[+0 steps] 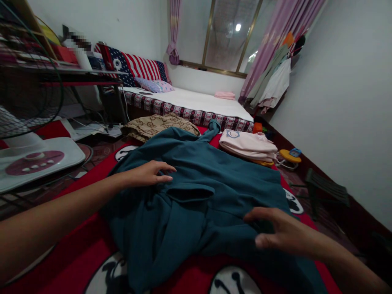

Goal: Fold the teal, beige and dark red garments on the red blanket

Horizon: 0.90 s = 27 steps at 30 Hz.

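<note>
While I look from afar, the garment (220,175) lies on the red blanket (79,249), beneath the left hand (151,173) and the right hand (272,230); both are unclenched, though I cannot tell whether they touch it.

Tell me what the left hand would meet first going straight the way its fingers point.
Probably the teal garment, whose cloth spreads ahead of the left hand; depth is unclear, so the hand might skim just above it.
</note>
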Tool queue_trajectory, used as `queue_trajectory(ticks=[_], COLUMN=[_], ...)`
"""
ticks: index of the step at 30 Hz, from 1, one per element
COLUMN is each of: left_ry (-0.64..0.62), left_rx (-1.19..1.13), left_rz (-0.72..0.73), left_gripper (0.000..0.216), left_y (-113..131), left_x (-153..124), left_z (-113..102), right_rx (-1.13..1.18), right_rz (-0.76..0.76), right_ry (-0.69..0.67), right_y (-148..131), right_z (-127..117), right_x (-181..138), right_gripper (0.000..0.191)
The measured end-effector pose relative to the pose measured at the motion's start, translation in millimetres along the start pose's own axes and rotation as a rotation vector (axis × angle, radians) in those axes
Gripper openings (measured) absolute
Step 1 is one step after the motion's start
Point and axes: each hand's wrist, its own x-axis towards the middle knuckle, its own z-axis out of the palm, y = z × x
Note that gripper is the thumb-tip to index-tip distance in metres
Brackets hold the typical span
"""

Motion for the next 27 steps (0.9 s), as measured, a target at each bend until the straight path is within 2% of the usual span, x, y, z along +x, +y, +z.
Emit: queue_trajectory(ticks=[3, 5, 9, 13, 15, 18, 20, 22, 25, 27], left_ry=[-0.147, -0.188, -0.175, -0.26, -0.277, -0.213, -0.204, -0.245, -0.349, -0.31], left_rx=[-0.111, -0.128, -0.053, 0.075, 0.154, 0.293, 0.347, 0.327, 0.169, 0.132], left_rz=[-0.014, 0.034, 0.135, 0.173, 0.158, 0.048, -0.038, -0.048, 0.05, 0.057], left_gripper=[0.066, 0.074, 0.084, 0.104, 0.108, 0.085, 0.055, 0.03, 0.024, 0.016], left_y=[16, 28, 52, 77, 87, 91, 87, 80, 75, 77], left_x=[-17, -30, -60, -99, -116, -133, -136, -136, -135, -133], left_z=[3, 6, 14, 17, 20, 35, 46, 50, 30, 0], right_rx=[-0.113, -0.16, -0.149, -0.169, -0.206, -0.248, -0.264, -0.266, -0.247, -0.258], right_rz=[0.033, 0.072, 0.077, 0.057, 0.084, 0.111, 0.107, 0.094, 0.047, -0.004], right_ry=[-0.073, -0.066, -0.014, 0.059, 0.069, 0.092, 0.124, 0.145, 0.155, 0.213], right_y=[-4, -1, 5, 12, 16, 22, 23, 26, 38, 55], right_z=[11, 16, 19, 21, 24, 27, 28, 28, 32, 40], right_x=[-18, -23, -29, -35, -37, -38, -37, -37, -41, -49], right_gripper=[0.074, 0.07, 0.061, 0.059, 0.058, 0.056, 0.053, 0.046, 0.033, 0.025])
